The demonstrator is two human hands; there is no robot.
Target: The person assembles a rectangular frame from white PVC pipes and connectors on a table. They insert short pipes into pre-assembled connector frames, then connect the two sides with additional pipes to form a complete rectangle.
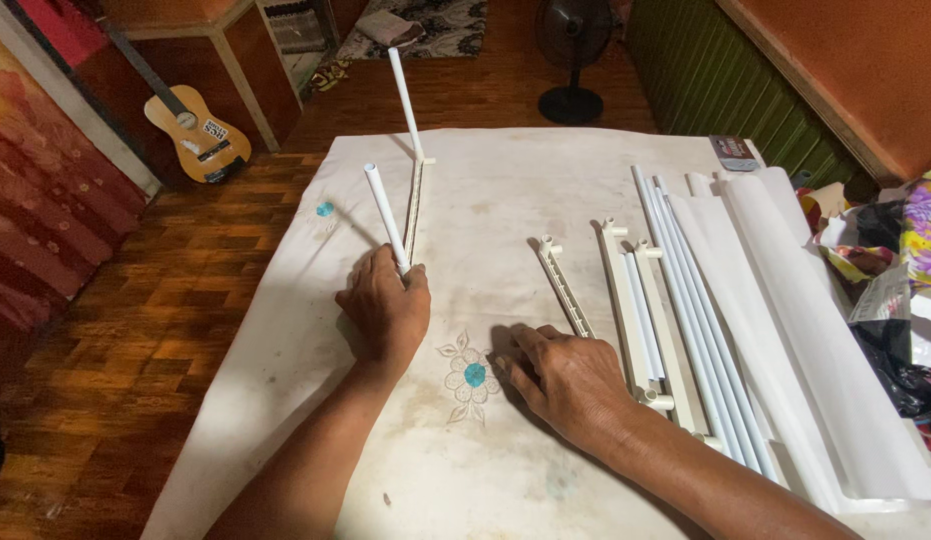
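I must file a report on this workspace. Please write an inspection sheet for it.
Surface: stained white cloth with an embroidered flower, over a table.
Job's things: slotted cream plastic rail carrying two upright white plastic tubes; a second cream rail lying flat.
Clutter: spare white tubes, cream rails and white panels at the right.
Grippers: left hand grips the near tube's base; right hand rests flat on the cloth, at the second rail's near end.
Cables: nothing seen.
Surroundings: wooden floor, small guitar, black standing fan.

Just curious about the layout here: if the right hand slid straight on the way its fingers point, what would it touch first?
Probably the embroidered flower on the cloth, just ahead of the right hand fingertips.
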